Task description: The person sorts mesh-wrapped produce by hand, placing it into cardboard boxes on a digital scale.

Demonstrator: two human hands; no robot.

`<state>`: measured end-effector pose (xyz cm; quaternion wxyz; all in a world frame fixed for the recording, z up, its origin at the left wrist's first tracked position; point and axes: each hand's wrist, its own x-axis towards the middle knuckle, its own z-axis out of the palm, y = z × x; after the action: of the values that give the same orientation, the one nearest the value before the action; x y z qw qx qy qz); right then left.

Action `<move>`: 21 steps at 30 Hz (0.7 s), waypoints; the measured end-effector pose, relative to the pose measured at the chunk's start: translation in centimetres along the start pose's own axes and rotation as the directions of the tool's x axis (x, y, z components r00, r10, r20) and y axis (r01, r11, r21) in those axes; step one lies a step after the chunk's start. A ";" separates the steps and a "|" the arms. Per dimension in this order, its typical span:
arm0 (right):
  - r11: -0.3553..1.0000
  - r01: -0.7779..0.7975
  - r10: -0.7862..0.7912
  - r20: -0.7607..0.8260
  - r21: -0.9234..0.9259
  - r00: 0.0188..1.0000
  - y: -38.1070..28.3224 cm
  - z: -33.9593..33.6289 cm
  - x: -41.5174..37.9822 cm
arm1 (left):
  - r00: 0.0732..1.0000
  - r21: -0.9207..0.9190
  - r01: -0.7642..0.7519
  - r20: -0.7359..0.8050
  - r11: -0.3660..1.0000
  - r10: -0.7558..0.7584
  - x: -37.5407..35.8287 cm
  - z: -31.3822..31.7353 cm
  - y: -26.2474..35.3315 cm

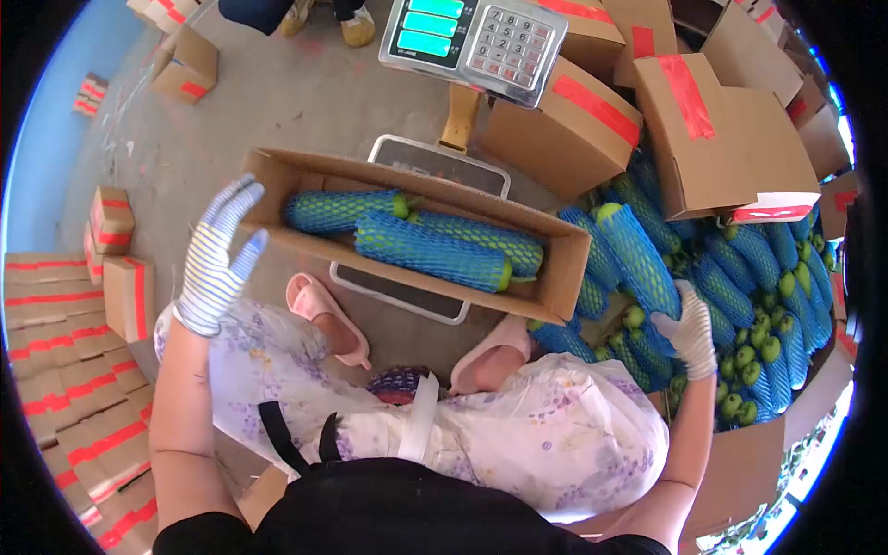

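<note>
My left hand (217, 259), in a striped glove, is held up with thumb and fingers apart at the left end of a long cardboard carton (264, 190). Inside the carton lie several green gourds in blue foam nets, among them one net-wrapped gourd (430, 252) along the near side. On the right, my gloved right hand (689, 338) is closed around the lower end of another blue-netted gourd (636, 254). That gourd slants up and left over the pile, its pale green end pointing away from me. Part of my right fingers is hidden behind it.
Under the carton is a platform scale (398, 296), its lit display (467, 42) beyond. A heap of netted and bare green gourds (758, 342) lies to the right, with cardboard boxes (689, 120) behind. Taped cartons (74, 370) are stacked left. Another person's shoe (357, 28) shows at the top.
</note>
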<state>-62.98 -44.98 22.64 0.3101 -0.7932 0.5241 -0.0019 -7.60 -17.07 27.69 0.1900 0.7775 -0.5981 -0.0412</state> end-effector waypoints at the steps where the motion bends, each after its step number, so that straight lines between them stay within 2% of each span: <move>1: 0.999 0.001 -0.003 0.044 0.049 0.999 -3.7 -1.8 -0.7 | 1.000 -0.017 -0.001 -0.005 1.000 0.001 0.0 -0.6 -0.2; 3: 0.981 0.195 -0.192 0.118 -0.012 0.974 -10.4 -4.2 -1.2 | 1.000 -0.070 -0.003 -0.016 0.998 0.002 0.2 -1.6 -0.8; 5: 0.968 0.237 -0.210 0.254 -0.080 0.944 -18.0 -4.0 -0.6 | 0.999 -0.123 -0.029 -0.032 0.992 0.026 0.4 -1.5 -1.5; 7: 0.896 0.444 -0.415 0.314 -0.023 0.854 -22.4 -0.3 1.5 | 0.992 -0.256 -0.081 -0.111 0.963 0.054 0.4 -1.0 -1.5; 8: 0.887 0.462 -0.432 0.367 0.007 0.824 -24.4 2.1 3.0 | 0.991 -0.266 -0.086 -0.118 0.960 0.057 0.2 -0.8 -1.4; 9: 0.847 0.532 -0.492 0.344 -0.026 0.800 -25.9 5.4 4.6 | 0.990 -0.297 -0.071 -0.135 0.952 0.032 0.0 -0.7 -1.3; 11: 0.800 0.571 -0.473 0.390 -0.186 0.790 -30.7 10.3 7.5 | 0.987 -0.335 -0.064 -0.161 0.940 0.010 -0.5 -0.7 -1.6; 12: 0.813 0.554 -0.455 0.400 -0.177 0.796 -32.6 12.4 8.9 | 0.984 -0.353 -0.071 -0.180 0.933 0.006 -0.7 -1.0 -1.9; 13: 0.827 0.537 -0.438 0.408 -0.167 0.801 -33.8 14.4 10.3 | 0.980 -0.368 -0.078 -0.197 0.926 0.004 -0.7 -1.4 -2.1; 14: 0.823 0.557 -0.484 0.378 -0.108 0.789 -33.3 17.4 12.6 | 0.979 -0.372 -0.085 -0.206 0.924 0.008 -0.8 -1.6 -2.1; 15: 0.817 0.574 -0.526 0.347 -0.048 0.777 -32.4 20.0 14.3 | 0.978 -0.473 -0.044 -0.202 0.880 -0.059 -1.0 -1.7 -2.1; 16: 0.765 0.591 -0.528 0.275 -0.258 0.803 -32.7 20.7 14.2 | 0.975 -0.568 -0.006 -0.187 0.823 -0.122 -1.1 -1.9 -2.1; 17: 0.770 0.582 -0.520 0.272 -0.262 0.810 -32.1 20.8 14.0 | 0.976 -0.573 -0.011 -0.184 0.820 -0.115 -1.1 -2.0 -2.2; 19: 0.695 0.620 -0.628 0.114 -0.364 0.770 -31.2 19.5 11.9 | 0.979 -0.471 -0.013 -0.185 0.882 -0.085 -1.4 -2.1 -2.7; 21: 0.758 0.573 -0.550 0.168 -0.311 0.818 -29.6 15.5 9.4 | 0.987 -0.479 0.002 -0.140 0.878 -0.079 -1.7 -1.9 -2.9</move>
<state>-29.05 -37.53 21.73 0.1674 -0.9550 0.2437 0.0241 -4.81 -14.36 28.19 0.4206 0.7198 -0.5366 -0.1306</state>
